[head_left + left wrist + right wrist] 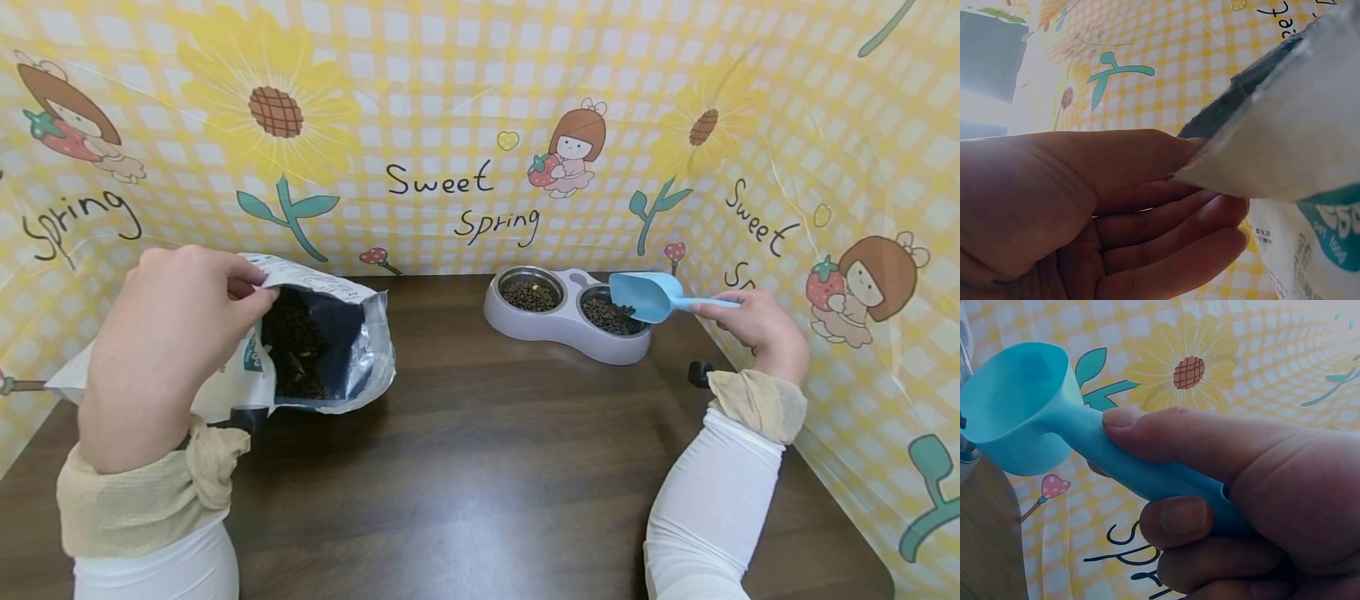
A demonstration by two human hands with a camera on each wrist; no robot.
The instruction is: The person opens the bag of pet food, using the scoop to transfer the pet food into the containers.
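Observation:
At the left of the head view, my left hand [165, 329] pinches the top edge of an open pet food bag [375, 354], thumb against fingers. Dark kibble [296, 342] lies inside the bag's foil-lined mouth. In the left wrist view the thumb presses the corner of the white bag [1291, 125]. My right hand [765, 329] grips the handle of a light blue scoop [648, 296], tilted over the right bowl of a pale double pet bowl [528, 327]. A few kibbles show at the scoop's lip. In the right wrist view fingers wrap the scoop's handle [1147, 475].
Both metal bowls hold brown kibble [528, 294]; the double bowl stands near the back of the dark wood table [465, 467]. Yellow checked cloth [427, 92] with printed flowers walls the table at the back and sides.

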